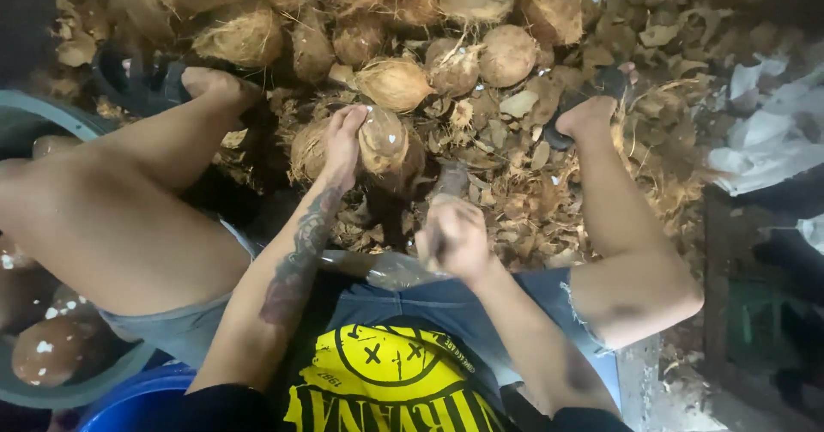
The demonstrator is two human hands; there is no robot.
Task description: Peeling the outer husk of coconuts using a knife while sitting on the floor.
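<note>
Head view: left hand [343, 140] clamped on a part-husked coconut [384, 140] at centre. Right hand [455, 239], at 5 o'clock of it, fisted on a blurred tool [448, 183]. Coconut pile [429, 20] crowds 12 o'clock; husk litter [549, 200] fills 3 o'clock; grey tub rim [51, 114] at 9 o'clock.

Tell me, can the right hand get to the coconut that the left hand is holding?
Probably yes. The right hand is blurred but sits just below the coconut that the left hand steadies from its side. Only loose husk scraps lie around, and nothing stands between them.
</note>
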